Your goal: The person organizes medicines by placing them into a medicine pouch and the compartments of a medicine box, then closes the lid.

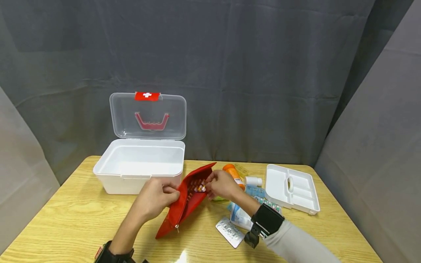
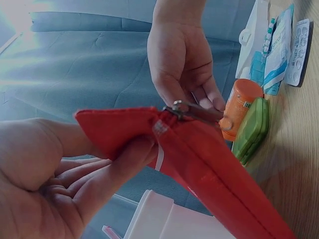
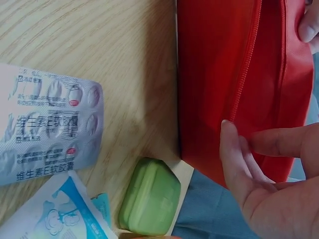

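Note:
A red zippered pouch [image 1: 179,215] stands tilted between both hands, its mouth unzipped. My left hand [image 1: 157,199] pinches one side of it; the left wrist view shows the thumb on the red fabric, near the metal zipper pull [image 2: 180,106]. My right hand [image 1: 221,185] holds the opposite side at the far end, with fingertips on the zipper edge in the right wrist view. Inside the mouth, small coloured pieces [image 1: 200,188] show, too small to name. Close to the right hand lie a green case [image 3: 149,196] and an orange bottle [image 1: 234,174].
A white box [image 1: 121,182] with its clear lid raised stands at the back left. Right of the pouch lie a silver blister pack [image 1: 230,232], a white and blue packet [image 1: 240,217], a white roll [image 1: 253,181] and a white divided tray [image 1: 306,208]. Grey curtains enclose the table.

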Tool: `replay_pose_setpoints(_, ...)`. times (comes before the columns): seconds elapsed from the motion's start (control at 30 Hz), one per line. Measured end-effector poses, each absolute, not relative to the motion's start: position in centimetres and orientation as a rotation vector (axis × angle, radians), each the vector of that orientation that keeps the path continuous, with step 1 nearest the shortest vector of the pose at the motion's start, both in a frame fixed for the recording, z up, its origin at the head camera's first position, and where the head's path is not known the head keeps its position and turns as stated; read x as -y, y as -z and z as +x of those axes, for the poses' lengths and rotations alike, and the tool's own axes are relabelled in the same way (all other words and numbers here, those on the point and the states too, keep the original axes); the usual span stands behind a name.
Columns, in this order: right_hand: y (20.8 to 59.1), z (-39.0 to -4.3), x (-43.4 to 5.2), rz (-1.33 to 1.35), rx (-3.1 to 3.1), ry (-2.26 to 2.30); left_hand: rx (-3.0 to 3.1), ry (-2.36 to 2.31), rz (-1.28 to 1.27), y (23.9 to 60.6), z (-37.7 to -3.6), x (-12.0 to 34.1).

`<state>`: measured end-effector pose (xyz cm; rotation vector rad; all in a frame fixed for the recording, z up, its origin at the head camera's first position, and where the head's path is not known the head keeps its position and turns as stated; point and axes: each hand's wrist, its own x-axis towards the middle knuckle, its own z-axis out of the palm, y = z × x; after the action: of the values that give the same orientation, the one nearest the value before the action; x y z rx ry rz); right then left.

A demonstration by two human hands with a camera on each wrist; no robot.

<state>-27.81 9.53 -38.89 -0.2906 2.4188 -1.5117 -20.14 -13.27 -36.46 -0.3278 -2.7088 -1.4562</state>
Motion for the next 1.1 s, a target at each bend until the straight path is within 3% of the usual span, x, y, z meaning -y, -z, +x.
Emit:
replay_pose_setpoints(0.43,37.0,-28.5,-14.9,-0.242,-2.644,1.341,2.692,1.397,-0.295,36.5,-20.3,13.4)
replay_pose_setpoints(1.1,40.6,-27.1,-23.2,-0.301,-2.972,0.497,2.684,1.454,-0.272,36.4,-20.2,13.5)
